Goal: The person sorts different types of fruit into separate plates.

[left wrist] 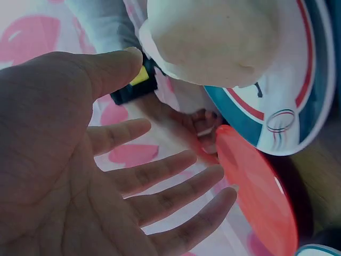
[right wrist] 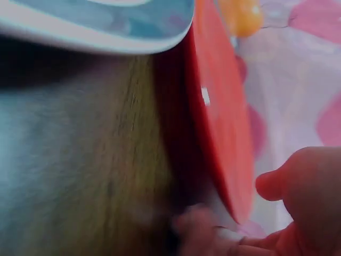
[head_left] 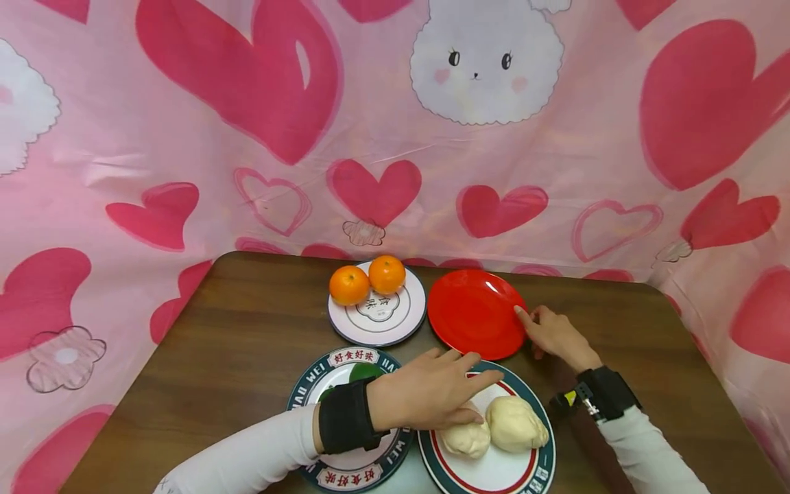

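My left hand [head_left: 426,391] is over the front right plate [head_left: 441,466], which has a teal rim and red ring. In the left wrist view its fingers [left wrist: 165,173] are spread and straight, with nothing in them. Two pale buns lie on that plate; the left bun [head_left: 465,439] is partly under this hand, and the right bun [head_left: 517,423] sits next to it. At the right edge of a red plate [head_left: 475,312] is my right hand [head_left: 558,339]. Its thumb [right wrist: 270,185] stands above the rim, slightly apart, while blurred fingers are low by the plate's underside.
Behind, a white plate [head_left: 395,326] holds two oranges, a left orange [head_left: 348,285] and a right orange [head_left: 387,274]. My left forearm crosses the front left plate [head_left: 308,384], partly hiding green items [head_left: 365,371]. A pink heart-printed cloth [head_left: 395,137] hangs behind the brown table [head_left: 247,329].
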Demonstrator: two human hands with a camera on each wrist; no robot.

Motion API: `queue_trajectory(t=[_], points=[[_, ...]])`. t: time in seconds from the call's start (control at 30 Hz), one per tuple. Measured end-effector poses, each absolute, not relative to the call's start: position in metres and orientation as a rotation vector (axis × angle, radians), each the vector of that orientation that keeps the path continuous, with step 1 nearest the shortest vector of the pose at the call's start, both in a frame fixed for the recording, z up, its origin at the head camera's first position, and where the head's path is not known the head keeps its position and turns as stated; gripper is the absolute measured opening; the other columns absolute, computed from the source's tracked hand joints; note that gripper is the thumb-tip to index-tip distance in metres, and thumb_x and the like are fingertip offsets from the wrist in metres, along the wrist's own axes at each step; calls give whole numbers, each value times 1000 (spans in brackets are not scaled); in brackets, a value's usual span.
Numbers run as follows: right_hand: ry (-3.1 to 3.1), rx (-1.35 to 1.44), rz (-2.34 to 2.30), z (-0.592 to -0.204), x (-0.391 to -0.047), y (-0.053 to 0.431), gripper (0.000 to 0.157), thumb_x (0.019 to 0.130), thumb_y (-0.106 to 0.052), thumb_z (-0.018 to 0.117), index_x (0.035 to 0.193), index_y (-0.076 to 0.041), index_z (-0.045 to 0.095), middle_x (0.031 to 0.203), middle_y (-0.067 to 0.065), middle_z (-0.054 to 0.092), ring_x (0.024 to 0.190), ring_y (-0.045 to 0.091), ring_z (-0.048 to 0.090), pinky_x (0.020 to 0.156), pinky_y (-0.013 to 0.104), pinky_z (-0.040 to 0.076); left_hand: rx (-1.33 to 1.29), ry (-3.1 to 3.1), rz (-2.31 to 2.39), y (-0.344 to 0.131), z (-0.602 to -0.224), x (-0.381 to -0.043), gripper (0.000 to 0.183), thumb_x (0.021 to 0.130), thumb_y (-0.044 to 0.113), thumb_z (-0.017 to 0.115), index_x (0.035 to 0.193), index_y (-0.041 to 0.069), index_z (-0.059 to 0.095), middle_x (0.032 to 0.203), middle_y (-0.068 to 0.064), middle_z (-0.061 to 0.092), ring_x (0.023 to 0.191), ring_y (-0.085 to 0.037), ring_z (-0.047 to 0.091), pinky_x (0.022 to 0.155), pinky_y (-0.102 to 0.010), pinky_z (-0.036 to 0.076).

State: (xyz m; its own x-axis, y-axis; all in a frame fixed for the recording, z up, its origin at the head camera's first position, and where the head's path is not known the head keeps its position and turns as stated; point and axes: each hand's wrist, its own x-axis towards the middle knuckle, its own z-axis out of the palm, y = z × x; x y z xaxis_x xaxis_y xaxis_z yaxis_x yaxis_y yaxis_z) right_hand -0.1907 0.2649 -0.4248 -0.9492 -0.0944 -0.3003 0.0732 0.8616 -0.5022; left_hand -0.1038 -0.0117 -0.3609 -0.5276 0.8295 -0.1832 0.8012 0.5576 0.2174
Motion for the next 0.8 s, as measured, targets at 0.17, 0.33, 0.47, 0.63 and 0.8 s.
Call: queue_trajectory(t=[0.17,0.33,0.47,0.63,0.8], points=[[2703,0,-727,-435,-214,258,72,97,-63,30,113,6,43,73,11,56,61,23,58,60,38,49,1321,2535,167,-17,-367,-104,68,93,57,49,154,35,28,146,3,45,127,-16,49,103,-37,42],[2756,-12,-628,-441,-226,253,61,101,-52,28,109,5,48,79,13,51,68,26,54,62,39,47,1296,2553,177,-23,-370,-107,68,93,57,48,154,36,28,148,2,45,127,-16,49,104,-39,42],[2800,-45,-573,-445,-230,254,57,102,-48,29,103,4,52,77,13,51,69,27,52,62,39,47,1291,2585,184,-26,-368,-114,69,93,58,49,154,36,26,139,3,52,122,-14,52,102,-40,43],[2792,-50,-570,-449,-232,256,58,101,-51,28,105,2,51,76,12,51,65,25,52,58,36,46,1278,2657,179,-37,-354,-131,71,93,56,50,155,30,27,123,2,58,109,-13,56,96,-39,47],[2825,-80,-586,-452,-232,258,58,101,-53,27,101,0,51,73,11,51,61,24,51,56,35,44,1220,2764,252,-58,-338,-163,70,94,53,50,154,23,31,131,-4,58,113,-18,56,96,-36,47]])
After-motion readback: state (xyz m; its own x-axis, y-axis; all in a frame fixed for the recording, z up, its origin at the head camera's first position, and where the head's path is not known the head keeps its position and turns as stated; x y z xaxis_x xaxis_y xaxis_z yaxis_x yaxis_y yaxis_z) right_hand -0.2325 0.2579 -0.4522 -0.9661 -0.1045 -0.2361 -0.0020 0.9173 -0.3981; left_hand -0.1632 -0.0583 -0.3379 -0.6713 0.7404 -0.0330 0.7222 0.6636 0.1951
